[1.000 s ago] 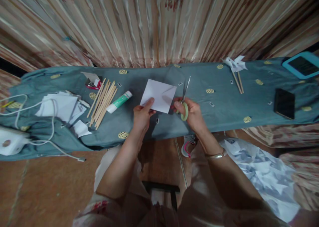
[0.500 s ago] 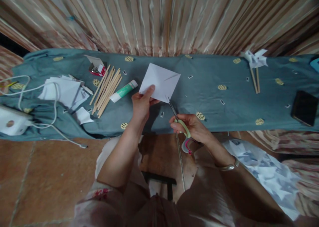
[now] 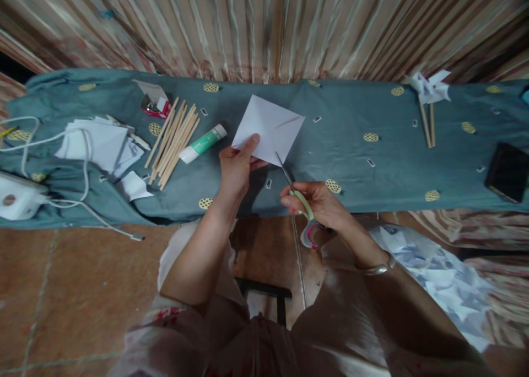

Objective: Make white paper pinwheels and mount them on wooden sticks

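A white square of paper [image 3: 270,126] is pinched at its left corner by my left hand [image 3: 239,162], thumb on top and fingers beneath. One slit shows near its right corner. My right hand [image 3: 312,200] is closed round the light green handles of a pair of scissors [image 3: 303,202]. The blades reach over the paper's near corner. Left of the paper lie a green and white glue stick [image 3: 203,144] and a bundle of wooden sticks [image 3: 176,145].
At the left are stacked paper squares [image 3: 97,143], a red box [image 3: 155,106] and a white power strip [image 3: 19,198] with cables. Paper pinwheels [image 3: 430,87] and a dark phone [image 3: 508,172] lie at the right. A bag of folded paper [image 3: 442,283] stands below the table's right side.
The scissor blades have moved further into the paper's near corner. The whole view has shifted slightly; my left hand keeps the same hold.
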Available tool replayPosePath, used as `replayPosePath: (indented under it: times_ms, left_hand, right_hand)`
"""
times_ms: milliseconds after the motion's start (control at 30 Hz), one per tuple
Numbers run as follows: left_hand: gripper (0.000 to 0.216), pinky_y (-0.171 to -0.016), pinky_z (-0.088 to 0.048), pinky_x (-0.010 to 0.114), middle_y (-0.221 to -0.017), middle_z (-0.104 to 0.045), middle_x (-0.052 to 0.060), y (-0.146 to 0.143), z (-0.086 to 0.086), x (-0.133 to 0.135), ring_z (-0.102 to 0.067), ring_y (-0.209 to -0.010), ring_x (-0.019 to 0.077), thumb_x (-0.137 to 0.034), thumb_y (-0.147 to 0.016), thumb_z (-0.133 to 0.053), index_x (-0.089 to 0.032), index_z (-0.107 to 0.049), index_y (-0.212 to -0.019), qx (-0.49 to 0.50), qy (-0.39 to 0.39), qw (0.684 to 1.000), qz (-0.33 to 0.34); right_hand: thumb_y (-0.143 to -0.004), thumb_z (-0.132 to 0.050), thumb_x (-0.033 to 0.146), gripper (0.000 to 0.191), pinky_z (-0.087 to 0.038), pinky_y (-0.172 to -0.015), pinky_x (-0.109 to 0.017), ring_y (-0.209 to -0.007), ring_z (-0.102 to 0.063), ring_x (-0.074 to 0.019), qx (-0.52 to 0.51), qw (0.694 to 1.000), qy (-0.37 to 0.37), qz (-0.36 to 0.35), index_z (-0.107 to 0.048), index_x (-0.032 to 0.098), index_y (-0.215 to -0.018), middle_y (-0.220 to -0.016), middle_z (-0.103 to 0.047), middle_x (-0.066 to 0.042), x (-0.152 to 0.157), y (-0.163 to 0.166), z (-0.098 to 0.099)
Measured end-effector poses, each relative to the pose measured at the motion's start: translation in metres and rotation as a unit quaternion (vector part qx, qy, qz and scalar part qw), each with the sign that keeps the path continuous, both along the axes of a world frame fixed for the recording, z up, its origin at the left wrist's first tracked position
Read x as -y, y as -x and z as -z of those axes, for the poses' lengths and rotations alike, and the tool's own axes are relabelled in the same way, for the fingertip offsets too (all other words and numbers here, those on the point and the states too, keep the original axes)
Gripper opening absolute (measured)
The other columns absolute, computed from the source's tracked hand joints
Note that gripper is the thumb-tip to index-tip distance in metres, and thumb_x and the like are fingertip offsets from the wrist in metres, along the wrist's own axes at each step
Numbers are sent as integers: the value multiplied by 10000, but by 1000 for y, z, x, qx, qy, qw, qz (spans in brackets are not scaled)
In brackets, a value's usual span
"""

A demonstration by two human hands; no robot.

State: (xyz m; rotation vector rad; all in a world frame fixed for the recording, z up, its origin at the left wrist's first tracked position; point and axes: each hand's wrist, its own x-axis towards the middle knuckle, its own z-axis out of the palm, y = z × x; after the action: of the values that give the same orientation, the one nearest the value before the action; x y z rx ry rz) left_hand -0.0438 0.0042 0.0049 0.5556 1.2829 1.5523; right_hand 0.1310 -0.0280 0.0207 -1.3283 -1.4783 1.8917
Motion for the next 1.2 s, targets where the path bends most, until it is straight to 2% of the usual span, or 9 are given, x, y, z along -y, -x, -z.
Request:
replayPosePath:
  times_ms: [100,300,500,867,1200]
  left_hand:
    - [241,-716,-618,316,-749,-742,55,0,0,0,-736,-819,218,-394,-731,-747,-170,-661,-758,-4,7,1000,3]
    - [226,-647,-612,299,-684,-719,29,-1,1,1,-709,-649,175,-377,-743,-730,-162,-662,-716,5,-4,1000,0]
    - [278,-683,-614,317,-723,-729,58,0,3,0,-736,-827,240,-399,-685,-797,-159,-673,-753,20,4,1000,-3]
    - [342,-658,-615,319,-758,-735,59,3,4,0,-729,-750,216,-435,-651,-810,-149,-677,-780,21,-8,1000,2]
    - [388,-624,-600,304,-718,-730,58,0,5,2,-729,-717,216,-479,-606,-821,-158,-668,-763,20,2,1000,18]
  right_hand:
    - [-580,-805,595,475,-417,-488,-201,-522,-497,-67,1,1000,-1,2,-639,182,-748,-605,-553,49,0,0,1]
    - [-620,-795,571,437,-412,-492,-200,-528,-494,-66,-3,1000,-10,-1,-647,182,-751,-604,-550,49,0,-1,4]
    - [-601,-828,519,398,-417,-492,-197,-531,-510,-68,-8,1000,1,4,-655,187,-736,-602,-565,49,0,-1,4]
    - [-511,-880,479,417,-436,-479,-195,-496,-483,-59,-15,999,23,24,-660,184,-708,-563,-544,66,0,2,2]
    - [-504,-881,496,428,-437,-473,-189,-500,-494,-56,-13,999,22,34,-634,193,-679,-589,-560,60,-1,5,-2]
